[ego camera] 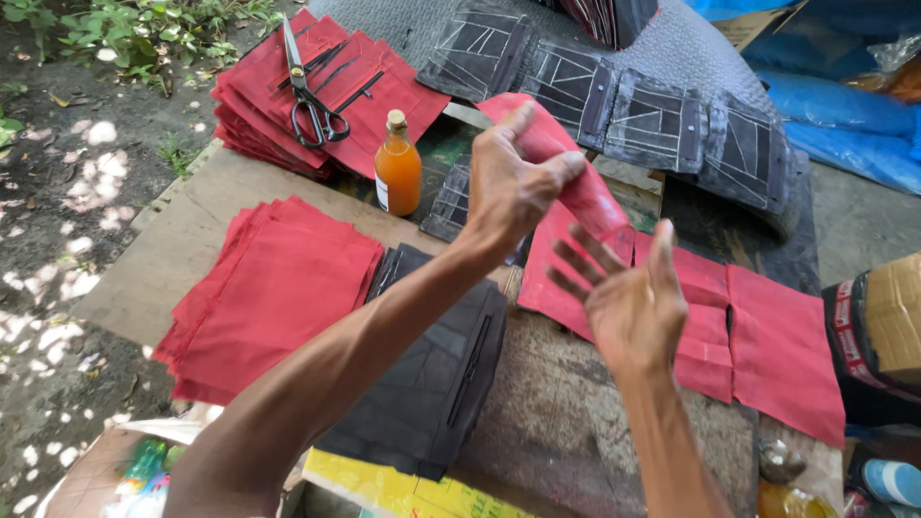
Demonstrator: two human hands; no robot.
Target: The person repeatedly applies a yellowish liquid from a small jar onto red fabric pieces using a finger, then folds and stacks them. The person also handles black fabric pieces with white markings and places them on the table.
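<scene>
Red fabric piece (576,182), thin and rolled lengthwise, was lifted above the bench (566,422) with the left hand (508,182) fingers clamped on its upper end, while the right hand (633,307) hovered beside it, fingers spread apart.

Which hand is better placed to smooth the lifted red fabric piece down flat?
Probably the right hand: it hovers open and free beside the red fabric piece, while the left hand grips it.
</scene>
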